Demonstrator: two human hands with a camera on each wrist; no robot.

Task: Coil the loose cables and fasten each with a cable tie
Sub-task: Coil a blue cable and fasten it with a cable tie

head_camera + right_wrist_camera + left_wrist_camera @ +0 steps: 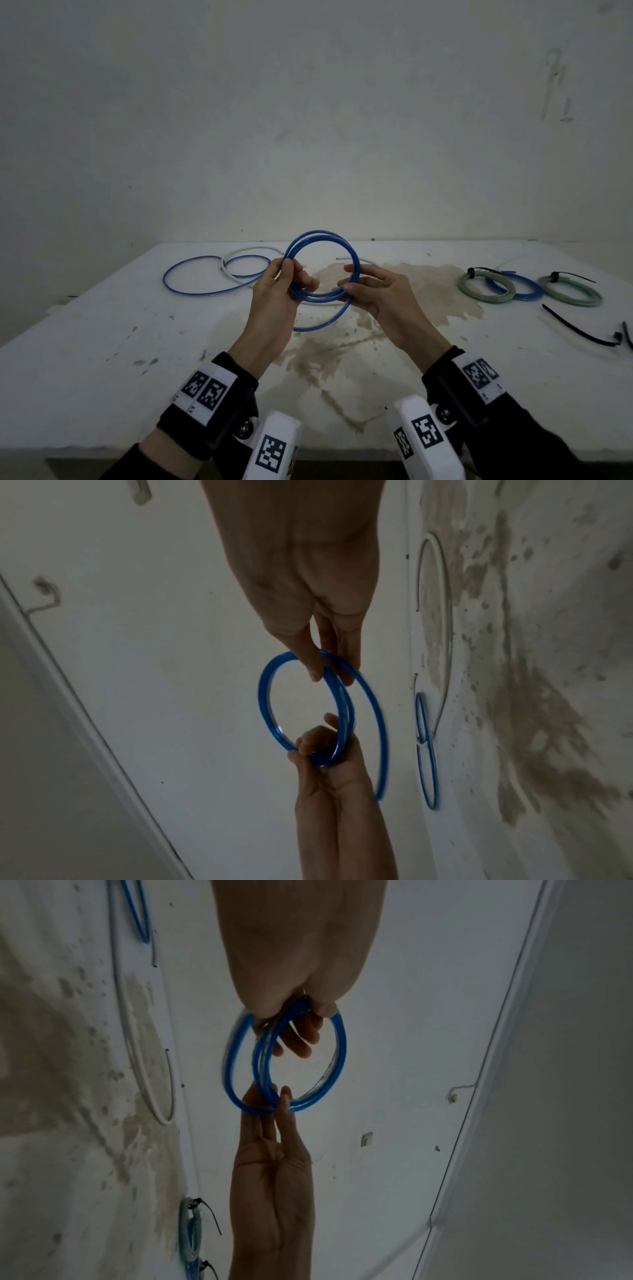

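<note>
I hold a blue cable coil (318, 236) upright above the white table (102, 325), between both hands. My left hand (291, 274) grips its left side with curled fingers, plain in the left wrist view, where the left hand (294, 1007) closes on the coil (341, 1053). My right hand (349, 279) pinches the coil's lower right between thumb and fingers. In the right wrist view the right hand (325, 666) holds the coil (265, 696) opposite the left hand (318, 748). One wider loose loop (325, 322) hangs below the coil.
A loose blue cable (219, 293) and a white cable (246, 250) lie at the back left. Three tied coils (486, 284) lie at the back right, with black cable ties (575, 329) in front of them. A brown stain covers the table's middle.
</note>
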